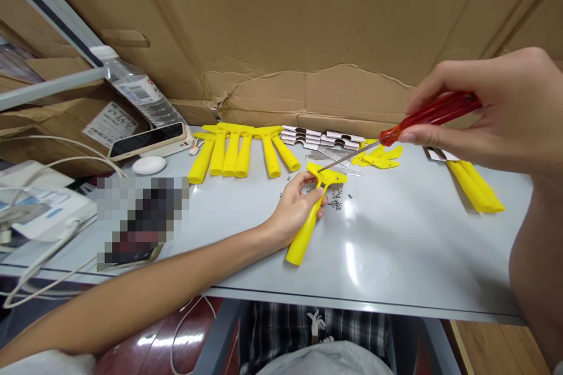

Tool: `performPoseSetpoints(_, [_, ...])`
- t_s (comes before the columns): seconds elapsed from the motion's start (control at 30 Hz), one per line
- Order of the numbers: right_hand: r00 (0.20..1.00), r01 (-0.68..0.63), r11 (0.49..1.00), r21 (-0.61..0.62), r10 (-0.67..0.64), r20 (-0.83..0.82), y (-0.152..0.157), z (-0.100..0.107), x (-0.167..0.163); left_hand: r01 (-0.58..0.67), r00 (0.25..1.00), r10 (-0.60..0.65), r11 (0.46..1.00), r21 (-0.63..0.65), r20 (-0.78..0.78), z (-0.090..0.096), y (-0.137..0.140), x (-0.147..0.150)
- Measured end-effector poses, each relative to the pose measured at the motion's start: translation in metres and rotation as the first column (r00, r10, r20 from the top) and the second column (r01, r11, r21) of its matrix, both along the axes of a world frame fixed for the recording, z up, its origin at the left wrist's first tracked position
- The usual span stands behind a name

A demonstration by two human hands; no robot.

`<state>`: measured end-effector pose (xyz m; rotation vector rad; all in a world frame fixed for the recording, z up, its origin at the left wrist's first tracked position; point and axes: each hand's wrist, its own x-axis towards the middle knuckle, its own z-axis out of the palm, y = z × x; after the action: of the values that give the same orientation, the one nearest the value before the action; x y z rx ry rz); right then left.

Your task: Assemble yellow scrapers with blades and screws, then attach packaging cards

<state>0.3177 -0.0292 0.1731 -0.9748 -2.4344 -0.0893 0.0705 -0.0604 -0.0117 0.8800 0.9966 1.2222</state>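
My left hand is closed around the neck of a yellow plastic scraper handle, its wide head tilted up and away from me. In my right hand is a screwdriver with a clear red grip. Its thin metal shaft slants down to the left, and the tip meets the head of the scraper handle near a hole. Small dark screws lie scattered on the table just behind and beside my left hand. Flat yellow plates and clear strips rest behind the screwdriver's shaft.
Several yellow scraper handles line the back of the grey table, beside stacked white blade packs. More yellow handles lie at right. At left are a water bottle, a phone, a white oval case and cables.
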Motion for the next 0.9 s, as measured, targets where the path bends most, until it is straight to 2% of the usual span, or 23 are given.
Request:
performPoseSetpoints(0.27, [0.999, -0.044, 0.997, -0.063, 0.044, -0.009, -0.0017, -0.0023, 0.003, 0.002, 1.0, -0.002, 1.0, 0.006, -0.004, -0.0002, -0.0006, -0.0006])
performPoseSetpoints(0.47, [0.999, 0.011, 1.0, -0.01, -0.012, -0.044, 0.0006, -0.0025, -0.0006, 0.006, 1.0, -0.006, 1.0, 0.001, -0.001, 0.0005, -0.0009, -0.0003])
performPoseSetpoints(0.9, [0.999, -0.015, 0.999, -0.037, 0.013, -0.039, 0.0009, -0.0035, 0.0036, 0.002, 1.0, -0.002, 1.0, 0.003, -0.003, -0.0003, -0.0005, -0.0004])
